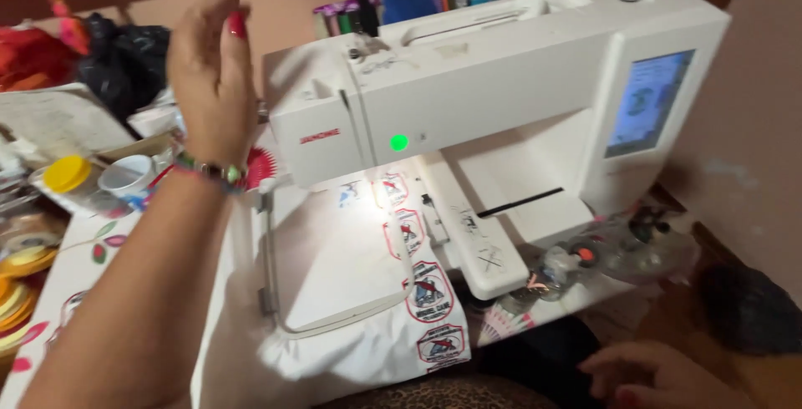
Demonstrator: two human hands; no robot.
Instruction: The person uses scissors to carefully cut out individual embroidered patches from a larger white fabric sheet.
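Left hand point(210, 83) is hanging raised, fingers loosely spread and grasping nothing, just left of the sewing machine point(501, 83); the hooped white cloth point(351, 267) is lying below it, lengthwise toward the person; right hand point(660, 375) is resting low, empty

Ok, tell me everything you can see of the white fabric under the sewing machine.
The white fabric lies flat, stretched in a pale rectangular hoop under the white sewing machine head, lit by its lamp. A row of shield-shaped embroidered patches in red, blue and black runs down its right side. Its loose edge bunches and hangs off the front. Neither hand touches it.
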